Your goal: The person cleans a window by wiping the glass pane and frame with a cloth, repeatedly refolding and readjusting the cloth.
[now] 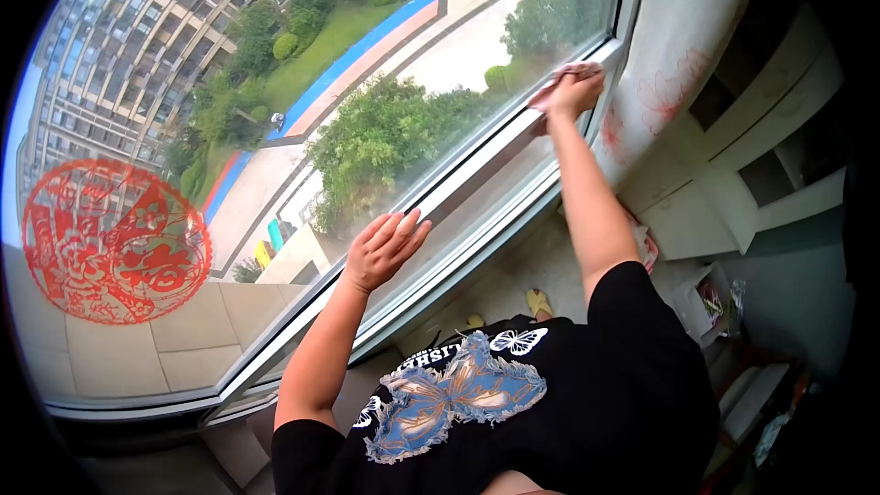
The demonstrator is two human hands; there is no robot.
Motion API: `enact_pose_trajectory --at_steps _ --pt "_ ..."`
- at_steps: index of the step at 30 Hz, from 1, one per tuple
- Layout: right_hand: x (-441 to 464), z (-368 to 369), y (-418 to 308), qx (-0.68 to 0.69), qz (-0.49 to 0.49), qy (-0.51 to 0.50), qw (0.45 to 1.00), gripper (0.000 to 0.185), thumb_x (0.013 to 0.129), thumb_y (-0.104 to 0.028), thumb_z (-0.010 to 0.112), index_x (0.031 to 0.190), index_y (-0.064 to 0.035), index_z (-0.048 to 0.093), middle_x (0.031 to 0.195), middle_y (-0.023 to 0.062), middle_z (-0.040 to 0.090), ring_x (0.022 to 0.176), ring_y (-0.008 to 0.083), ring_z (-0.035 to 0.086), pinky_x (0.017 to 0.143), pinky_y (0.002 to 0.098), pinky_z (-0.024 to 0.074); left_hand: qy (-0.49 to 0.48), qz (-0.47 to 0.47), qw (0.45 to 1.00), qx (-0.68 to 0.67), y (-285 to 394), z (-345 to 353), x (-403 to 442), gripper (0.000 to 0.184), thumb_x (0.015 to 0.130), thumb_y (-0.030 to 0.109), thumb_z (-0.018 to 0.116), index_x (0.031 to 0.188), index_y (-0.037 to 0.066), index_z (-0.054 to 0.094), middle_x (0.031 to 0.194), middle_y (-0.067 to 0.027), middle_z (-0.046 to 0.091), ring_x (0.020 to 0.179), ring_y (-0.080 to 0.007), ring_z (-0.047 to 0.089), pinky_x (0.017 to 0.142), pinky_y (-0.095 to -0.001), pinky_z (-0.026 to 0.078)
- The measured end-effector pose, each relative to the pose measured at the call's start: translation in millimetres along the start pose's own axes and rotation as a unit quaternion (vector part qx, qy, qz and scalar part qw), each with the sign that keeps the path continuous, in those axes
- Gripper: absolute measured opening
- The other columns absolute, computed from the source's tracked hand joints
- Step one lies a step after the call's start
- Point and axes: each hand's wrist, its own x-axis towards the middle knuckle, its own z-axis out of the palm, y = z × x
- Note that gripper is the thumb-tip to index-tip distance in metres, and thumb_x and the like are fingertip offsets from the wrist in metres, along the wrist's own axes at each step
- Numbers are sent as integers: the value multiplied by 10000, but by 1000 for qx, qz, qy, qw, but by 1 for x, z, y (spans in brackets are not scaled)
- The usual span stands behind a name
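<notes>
My right hand (575, 94) is closed round a pinkish cloth (548, 95), which lies against the white window frame (477, 161) near the corner of the glass. Lower down and to the left, my left hand (387, 247) rests on the same frame with its fingers stretched out and nothing held in it. Beyond my hands is the large window pane, with a round red paper-cut decoration (117, 242) on the glass at the left.
Beside the window at the right stands a pale wall or curtain with red flower drawings (665, 92). Cabinets with open shelves (701, 211) and a box of small items (704, 304) are at the lower right. Outside are trees and buildings.
</notes>
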Motion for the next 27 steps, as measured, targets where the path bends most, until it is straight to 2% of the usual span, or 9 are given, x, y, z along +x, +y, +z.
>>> enact_pose_trajectory --at_steps 1,5,8,10,15,17,18,22,27 --pt "52 25 30 -82 -60 102 990 345 978 -140 557 1288 -23 461 1252 182 580 1118 357 614 936 457 527 7 -1 1000 -4 1 0 2 424 900 90 600 1309 195 648 1370 -3 610 1167 -176 591 1012 -318 514" --pt "140 28 51 365 -105 -87 921 83 961 -54 549 998 -35 477 727 72 591 658 191 605 544 304 536 -3 -9 1000 4 3 0 0 452 895 89 584 1330 198 641 1394 -16 599 1190 -174 598 1031 -338 510" --pt "113 19 31 267 -6 -84 960 118 982 -112 566 1030 -27 500 860 118 636 782 264 662 662 379 576 10 -5 1000 19 3 6 -4 456 902 101 582 1347 192 617 1391 -17 591 1186 -178 593 1040 -337 508" --pt "34 7 6 -36 24 9 999 444 998 -241 586 1333 11 442 1357 233 513 1189 463 566 985 571 476 15 -3 1000 20 3 4 -2 439 901 106 586 1331 188 623 1379 -20 592 1176 -181 593 1045 -334 509" --pt "-155 -15 26 44 -197 -43 979 811 974 -234 594 1592 23 136 1642 268 179 1516 456 176 1226 531 157 45 6 999 25 0 2 -2 435 885 124 605 1319 165 610 1341 -18 600 1153 -159 601 1059 -317 492" --pt "-146 -16 19 63 -156 -67 983 832 953 -208 605 1596 19 128 1646 274 154 1517 471 150 1226 543 122 46 14 999 13 -1 4 -5 436 874 124 608 1309 160 611 1335 -17 599 1150 -163 598 1061 -320 489" --pt "-125 -2 13 -12 -141 23 990 767 912 -137 609 1554 30 223 1526 291 334 1397 484 364 1172 550 287 49 13 999 10 0 8 -6 432 866 123 608 1298 155 607 1327 -22 597 1154 -170 593 1071 -328 479" --pt "12 2 -1 -77 22 -11 997 501 982 -179 559 1411 28 406 1421 246 451 1274 417 526 1046 527 481 37 9 999 8 2 15 -10 435 896 119 596 1326 178 601 1348 -45 584 1179 -186 596 1077 -333 479" --pt "80 -16 -38 280 -35 9 959 187 1040 -139 403 1146 -23 506 922 120 566 786 222 561 717 393 554 78 1 997 -1 3 21 -11 420 890 121 595 1306 176 605 1299 -36 604 1139 -185 612 1066 -320 485"
